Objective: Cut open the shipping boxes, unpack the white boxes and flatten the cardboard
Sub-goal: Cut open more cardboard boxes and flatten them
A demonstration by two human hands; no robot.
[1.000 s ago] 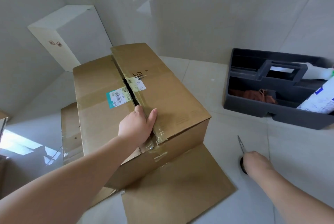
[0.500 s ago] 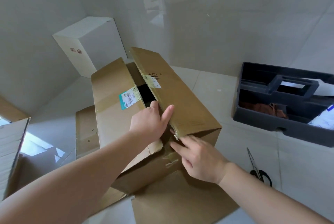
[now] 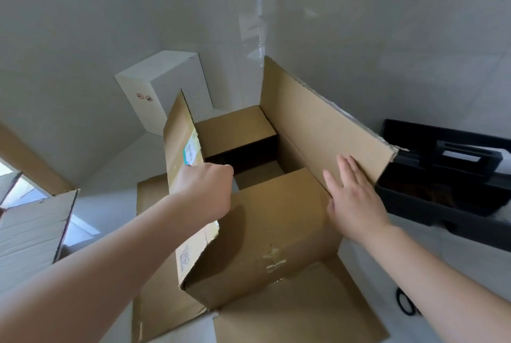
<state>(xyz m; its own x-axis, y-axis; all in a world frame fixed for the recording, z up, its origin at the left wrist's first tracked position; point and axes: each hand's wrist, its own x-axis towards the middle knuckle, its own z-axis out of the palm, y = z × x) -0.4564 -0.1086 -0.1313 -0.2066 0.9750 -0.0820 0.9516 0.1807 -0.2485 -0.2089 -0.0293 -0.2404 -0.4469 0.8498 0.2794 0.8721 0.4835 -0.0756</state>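
Step in hand looked like opening: shipping box (image 3: 265,235) sat mid-frame on flattened cardboard (image 3: 304,312), w/ both long top flaps raised. Left hand (image 3: 206,190) gripped the left flap (image 3: 179,149) at approx 9 o'clock of the opening, fingers curled over its edge. Right hand (image 3: 352,199) lay flat, fingers straight, pressing the right flap (image 3: 318,124) outward at 3 o'clock. Hands were well apart, one per flap. Short end flaps were not yet folded back; between them the interior was dark, contents unclear. One white box (image 3: 166,88) stood by the wall at 11 o'clock, already out. Scissors (image 3: 405,305) lay on the floor at 4 o'clock, untouched; dark tool caddy (image 3: 442,176) at 3. Next move prob needs the end flaps folded back, then reaching inside.
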